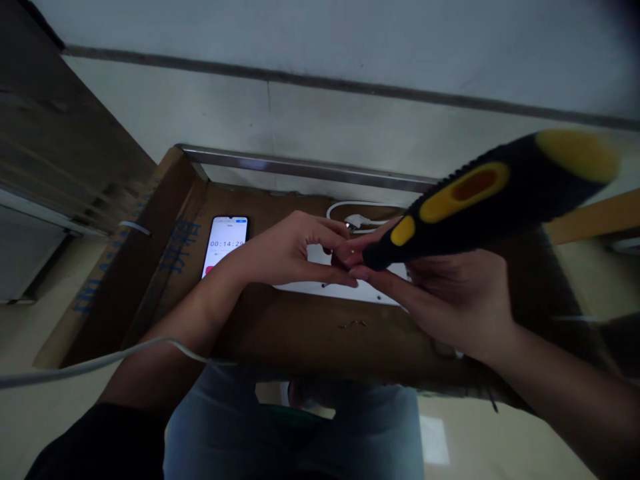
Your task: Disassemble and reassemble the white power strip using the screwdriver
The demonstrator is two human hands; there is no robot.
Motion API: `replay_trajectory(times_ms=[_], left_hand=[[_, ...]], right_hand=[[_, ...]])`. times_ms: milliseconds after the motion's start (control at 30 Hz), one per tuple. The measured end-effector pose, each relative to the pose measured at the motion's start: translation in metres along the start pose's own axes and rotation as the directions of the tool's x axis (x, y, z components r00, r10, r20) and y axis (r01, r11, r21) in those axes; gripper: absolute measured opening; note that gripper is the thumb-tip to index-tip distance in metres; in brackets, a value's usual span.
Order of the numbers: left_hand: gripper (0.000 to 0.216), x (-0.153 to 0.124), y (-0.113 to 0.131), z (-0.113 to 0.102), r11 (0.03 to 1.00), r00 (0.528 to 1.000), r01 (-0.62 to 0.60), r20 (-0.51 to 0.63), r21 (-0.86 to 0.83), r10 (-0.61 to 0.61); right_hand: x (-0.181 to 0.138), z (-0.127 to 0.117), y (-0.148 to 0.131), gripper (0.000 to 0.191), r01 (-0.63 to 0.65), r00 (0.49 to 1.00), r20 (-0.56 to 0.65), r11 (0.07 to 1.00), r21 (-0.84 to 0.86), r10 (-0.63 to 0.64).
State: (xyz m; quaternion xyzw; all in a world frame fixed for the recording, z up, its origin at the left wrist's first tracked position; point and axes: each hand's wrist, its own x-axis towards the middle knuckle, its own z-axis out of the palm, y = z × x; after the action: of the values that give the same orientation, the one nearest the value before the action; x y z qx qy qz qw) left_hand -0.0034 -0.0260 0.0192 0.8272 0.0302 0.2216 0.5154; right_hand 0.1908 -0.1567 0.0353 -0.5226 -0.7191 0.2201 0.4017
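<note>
My right hand [455, 293] is closed around the front of a black and yellow screwdriver [480, 200], whose thick handle rises toward the camera at the upper right. The fingers of my left hand [305, 250] curl together by the screwdriver's front end, meeting the right fingertips. A tiny bright speck shows between the fingertips, too small to name. Under both hands lies a white flat-sided object [345, 291] with small dark holes along its near edge, mostly covered by the hands. Several small screws [356, 324] rest on the cardboard just in front of it.
A phone [226, 241] showing a running timer lies left of my hands. Behind them, a white cable with a plug [357, 220] loops over the cardboard-covered table [280, 333]. A metal rail [310, 170] borders the far side. Another pale cable [100, 363] crosses my left forearm.
</note>
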Motion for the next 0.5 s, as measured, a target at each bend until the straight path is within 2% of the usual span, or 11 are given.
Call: replay_trajectory(times_ms=[100,267,500], left_hand=[[0.013,-0.0003,-0.0013,-0.0008,0.999,0.999,0.033,0.007,0.004,-0.033],[0.02,-0.0009,-0.0028,-0.0007,0.998,0.999,0.052,-0.014,0.031,-0.051],[0.026,0.0003,-0.0056,0.0041,0.999,0.996,0.007,-0.087,0.051,-0.002]], right_hand=[[0.0005,0.0,-0.0014,0.029,0.001,1.0,0.006,1.0,0.025,-0.002],[-0.0016,0.0008,0.0015,0.036,-0.029,0.999,0.015,0.999,0.038,0.029],[-0.0011,0.0022,0.0,0.032,-0.019,1.0,0.019,0.997,0.081,0.018]])
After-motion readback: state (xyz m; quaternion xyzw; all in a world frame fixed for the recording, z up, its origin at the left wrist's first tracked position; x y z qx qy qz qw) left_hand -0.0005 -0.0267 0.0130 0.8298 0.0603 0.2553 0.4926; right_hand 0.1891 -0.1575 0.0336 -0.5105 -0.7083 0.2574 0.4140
